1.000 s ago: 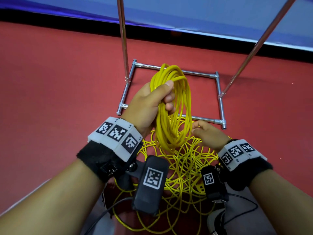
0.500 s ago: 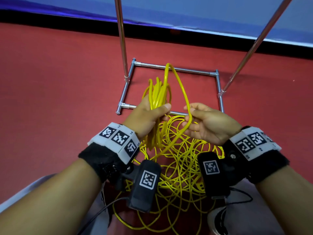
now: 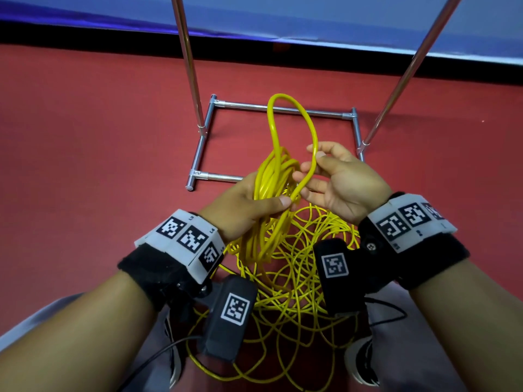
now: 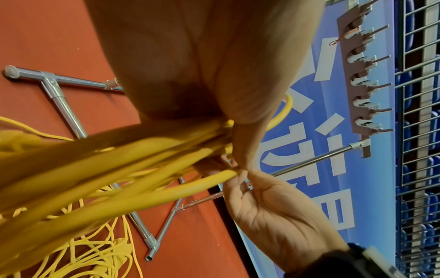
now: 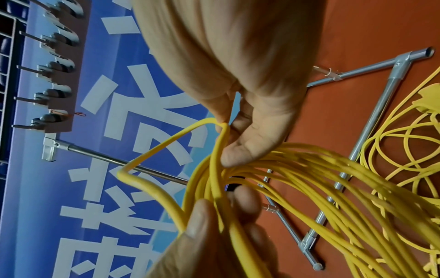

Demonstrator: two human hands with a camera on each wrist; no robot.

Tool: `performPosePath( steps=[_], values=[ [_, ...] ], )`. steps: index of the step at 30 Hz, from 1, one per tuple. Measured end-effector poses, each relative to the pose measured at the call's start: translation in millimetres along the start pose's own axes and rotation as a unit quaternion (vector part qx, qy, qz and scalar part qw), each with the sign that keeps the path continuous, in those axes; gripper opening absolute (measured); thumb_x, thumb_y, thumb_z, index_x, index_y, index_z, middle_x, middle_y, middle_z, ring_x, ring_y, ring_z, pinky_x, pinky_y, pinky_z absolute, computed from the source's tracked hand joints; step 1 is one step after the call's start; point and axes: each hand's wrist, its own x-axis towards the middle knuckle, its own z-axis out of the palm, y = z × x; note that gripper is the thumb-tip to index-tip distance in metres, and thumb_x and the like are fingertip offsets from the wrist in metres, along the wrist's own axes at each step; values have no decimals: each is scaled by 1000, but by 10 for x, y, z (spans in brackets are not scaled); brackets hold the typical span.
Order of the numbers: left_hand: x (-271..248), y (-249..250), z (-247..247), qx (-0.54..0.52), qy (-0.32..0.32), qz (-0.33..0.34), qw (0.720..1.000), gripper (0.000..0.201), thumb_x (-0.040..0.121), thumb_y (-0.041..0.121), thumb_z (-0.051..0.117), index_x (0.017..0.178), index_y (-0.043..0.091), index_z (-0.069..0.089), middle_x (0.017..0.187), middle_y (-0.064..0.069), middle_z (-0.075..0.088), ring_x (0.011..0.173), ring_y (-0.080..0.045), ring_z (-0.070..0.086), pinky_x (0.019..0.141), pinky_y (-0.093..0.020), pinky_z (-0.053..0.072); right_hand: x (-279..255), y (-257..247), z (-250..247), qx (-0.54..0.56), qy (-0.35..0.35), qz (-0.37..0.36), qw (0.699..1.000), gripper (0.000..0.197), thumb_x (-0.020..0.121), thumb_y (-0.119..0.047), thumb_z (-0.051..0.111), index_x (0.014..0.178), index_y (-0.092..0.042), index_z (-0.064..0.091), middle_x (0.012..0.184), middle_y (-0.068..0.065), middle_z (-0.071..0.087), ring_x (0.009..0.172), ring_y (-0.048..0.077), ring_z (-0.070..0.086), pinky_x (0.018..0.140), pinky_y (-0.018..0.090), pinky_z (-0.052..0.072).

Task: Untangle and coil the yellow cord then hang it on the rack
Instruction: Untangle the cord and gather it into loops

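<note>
Above the red floor (image 3: pixel 85 165), the left hand (image 3: pixel 243 205) grips a bundle of coiled yellow cord (image 3: pixel 268 193); the right hand (image 3: pixel 345 182) pinches one raised loop. Loose cord lies tangled before the chrome tubular rack (image 3: pixel 283 110).

Yellow cord (image 3: pixel 283 176): smooth plastic-looking jacket, slight sheen. Rack (image 3: pixel 280 110): bright polished metal tubing, glossy (base and uprights alike). Far hook board (image 4: pixel 357 75): matt brown, shiny metal hooks. Red floor (image 3: pixel 99 137): matt, fine texture. Wrist straps (image 3: pixel 158 267): black fuzzy cloth.
</note>
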Motion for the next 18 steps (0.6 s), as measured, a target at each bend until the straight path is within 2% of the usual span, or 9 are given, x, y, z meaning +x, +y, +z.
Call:
performPosePath(
  steps=[2, 6, 8, 10, 12, 14, 16, 18],
  values=[
    [4, 3, 21, 14, -5, 0, 1000, 34, 88, -2, 60, 118, 11, 53, 78, 0, 67, 68, -13, 60, 62, -23, 53, -7, -9, -4, -1, 3, -5, 1000, 17, 103, -18, 36, 96, -21, 51, 80, 3, 56, 68, 16, 64, 49, 23, 53],
    [16, 22, 31, 9, 27, 9, 1000, 19, 89, -5, 57, 102, 9, 57, 68, 2, 65, 56, -7, 59, 54, -19, 50, -63, 22, 4, -19, 4, 7, 1000, 7, 100, -21, 43, 105, -20, 47, 84, 5, 56, 71, 20, 65, 55, 29, 57],
    [22, 63, 23, -2, 52, 20, 998, 15, 90, -5, 55, 100, 6, 56, 68, 1, 63, 54, -7, 59, 52, -20, 50, -112, 92, 2, -84, -17, 28, 996, 4, 98, -22, 46, 97, -21, 49, 86, 5, 58, 77, 22, 64, 61, 32, 56],
    [31, 96, -4, -4, 83, 34, 996, 6, 86, 4, 61, 91, 6, 57, 69, -3, 61, 55, -11, 57, 52, -23, 50, -168, 177, 0, -179, -77, 45, 980, 7, 97, -21, 48, 93, -22, 53, 88, 2, 62, 75, 17, 63, 69, 31, 54],
    [35, 129, -18, 8, 126, 52, 991, 22, 78, 16, 62, 88, -3, 58, 74, -14, 57, 61, -21, 53, 59, -30, 47, -222, 252, 18, -248, -156, 50, 955, 8, 96, -19, 49, 93, -22, 56, 90, -2, 66, 75, 11, 64, 76, 30, 50],
    [32, 149, -19, 15, 161, 71, 984, 44, 73, 23, 63, 96, -13, 54, 82, -19, 55, 70, -24, 49, 68, -35, 42, -265, 311, 46, -288, -204, 45, 935, 7, 95, -18, 52, 94, -22, 58, 93, -3, 67, 81, 10, 65, 79, 29, 48],
    [26, 165, -27, 22, 173, 90, 981, 50, 71, 25, 63, 99, -16, 53, 87, -20, 57, 74, -23, 48, 72, -34, 41, -288, 352, 80, -298, -207, 25, 932, 5, 91, -18, 58, 93, -21, 60, 89, -3, 66, 81, 9, 63, 77, 28, 47],
    [21, 176, -48, 29, 176, 93, 980, 50, 71, 25, 62, 98, -16, 53, 89, -20, 57, 75, -23, 48, 72, -34, 41, -298, 371, 116, -295, -195, -12, 935, 6, 87, -16, 64, 92, -17, 63, 82, -2, 64, 73, 7, 58, 70, 23, 45]
  ],
)
